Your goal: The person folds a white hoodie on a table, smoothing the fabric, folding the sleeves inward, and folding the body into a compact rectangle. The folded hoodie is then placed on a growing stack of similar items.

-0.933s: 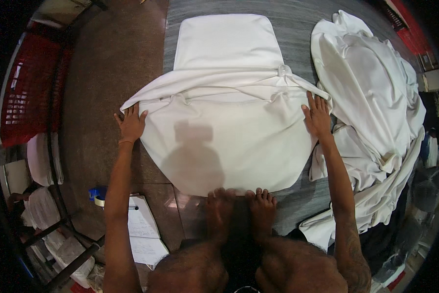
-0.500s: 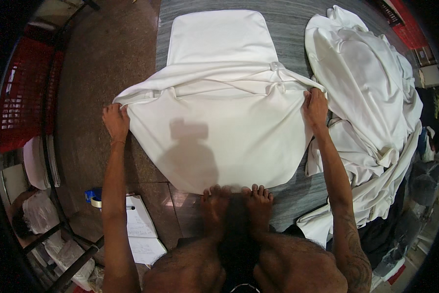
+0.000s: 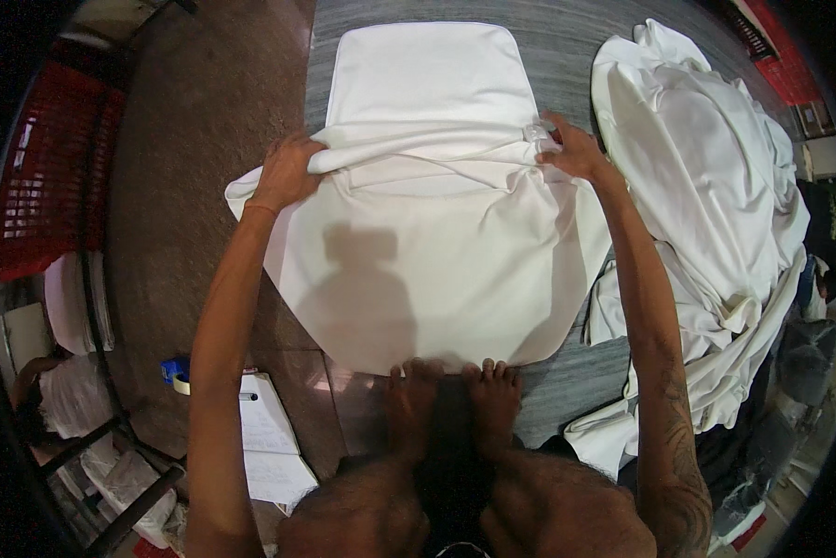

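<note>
A white fabric cover [image 3: 446,270] lies spread in front of my feet, its wide near part narrowing toward my toes. Its far part [image 3: 432,70] is a flat panel with rounded corners, and a loose rolled fold [image 3: 408,144] crosses between the two. My left hand [image 3: 289,170] is closed on the left part of that fold. At the fold's right end is my right hand [image 3: 574,149], thumb and fingers apart, beside a small clear piece [image 3: 536,135] whose kind I cannot make out.
A heap of white fabric [image 3: 706,158] lies to the right on the grey striped surface [image 3: 585,65]. Brown floor [image 3: 204,84] runs along the left, with an open notebook [image 3: 274,446], a pen [image 3: 248,397] and a tape roll [image 3: 182,381]. A red crate [image 3: 60,167] stands far left.
Both hands have left the cover's outer side corners and moved inward and away from me to the rolled fold. The left has taken hold of it. The cover's side corners now hang loose.
</note>
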The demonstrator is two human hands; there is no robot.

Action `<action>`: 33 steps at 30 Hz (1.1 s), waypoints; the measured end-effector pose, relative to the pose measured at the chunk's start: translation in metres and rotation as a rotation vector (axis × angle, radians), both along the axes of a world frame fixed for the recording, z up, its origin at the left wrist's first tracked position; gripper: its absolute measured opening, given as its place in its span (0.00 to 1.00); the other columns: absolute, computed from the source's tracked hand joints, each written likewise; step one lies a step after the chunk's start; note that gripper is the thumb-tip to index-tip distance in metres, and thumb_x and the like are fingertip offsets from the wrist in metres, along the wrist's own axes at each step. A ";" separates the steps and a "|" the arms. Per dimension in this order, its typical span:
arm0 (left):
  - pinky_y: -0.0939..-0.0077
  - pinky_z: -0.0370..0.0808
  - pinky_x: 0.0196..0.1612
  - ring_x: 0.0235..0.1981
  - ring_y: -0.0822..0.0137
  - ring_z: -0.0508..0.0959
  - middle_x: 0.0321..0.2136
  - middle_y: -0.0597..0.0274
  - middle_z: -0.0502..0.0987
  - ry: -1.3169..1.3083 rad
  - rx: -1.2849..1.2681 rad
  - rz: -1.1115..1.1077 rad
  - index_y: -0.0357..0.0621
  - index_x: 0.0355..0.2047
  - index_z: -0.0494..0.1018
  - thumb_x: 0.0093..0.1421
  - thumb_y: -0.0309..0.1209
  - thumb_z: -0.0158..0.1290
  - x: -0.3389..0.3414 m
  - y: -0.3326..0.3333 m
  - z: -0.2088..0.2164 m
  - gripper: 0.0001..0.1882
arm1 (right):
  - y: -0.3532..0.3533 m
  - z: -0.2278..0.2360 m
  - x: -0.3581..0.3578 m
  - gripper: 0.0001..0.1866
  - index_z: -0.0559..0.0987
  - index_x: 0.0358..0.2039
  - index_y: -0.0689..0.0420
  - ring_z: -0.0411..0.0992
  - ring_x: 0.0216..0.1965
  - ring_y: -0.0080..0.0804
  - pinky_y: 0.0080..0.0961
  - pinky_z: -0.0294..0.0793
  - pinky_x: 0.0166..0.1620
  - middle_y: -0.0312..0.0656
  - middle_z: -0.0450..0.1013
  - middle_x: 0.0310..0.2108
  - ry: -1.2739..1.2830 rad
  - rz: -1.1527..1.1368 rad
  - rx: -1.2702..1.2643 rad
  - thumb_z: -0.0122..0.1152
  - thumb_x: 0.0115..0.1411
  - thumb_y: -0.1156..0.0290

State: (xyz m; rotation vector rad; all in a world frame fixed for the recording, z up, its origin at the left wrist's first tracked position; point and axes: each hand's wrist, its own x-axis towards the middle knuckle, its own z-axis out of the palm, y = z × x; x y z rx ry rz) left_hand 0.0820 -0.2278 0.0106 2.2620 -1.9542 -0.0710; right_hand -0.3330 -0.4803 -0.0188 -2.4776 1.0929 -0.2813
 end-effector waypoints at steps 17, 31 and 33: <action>0.67 0.75 0.49 0.42 0.59 0.81 0.42 0.56 0.81 0.492 0.170 0.203 0.44 0.50 0.75 0.51 0.42 0.63 0.024 -0.027 0.060 0.28 | -0.028 0.026 0.022 0.23 0.71 0.55 0.61 0.69 0.46 0.26 0.20 0.67 0.50 0.39 0.72 0.45 -0.577 -0.231 0.090 0.47 0.57 0.82; 0.61 0.74 0.44 0.38 0.50 0.78 0.36 0.52 0.79 0.305 -0.104 -0.141 0.39 0.34 0.79 0.38 0.24 0.62 -0.071 0.208 0.030 0.18 | 0.204 0.063 -0.130 0.18 0.74 0.33 0.57 0.71 0.47 0.46 0.38 0.64 0.54 0.44 0.74 0.41 -0.242 0.143 0.255 0.60 0.36 0.79; 0.61 0.74 0.44 0.38 0.50 0.78 0.34 0.53 0.79 0.404 -0.234 -0.024 0.39 0.34 0.79 0.37 0.23 0.64 -0.075 0.216 0.025 0.18 | 0.210 0.062 -0.129 0.16 0.74 0.33 0.57 0.71 0.46 0.46 0.38 0.66 0.52 0.44 0.74 0.40 -0.225 0.088 0.155 0.61 0.39 0.79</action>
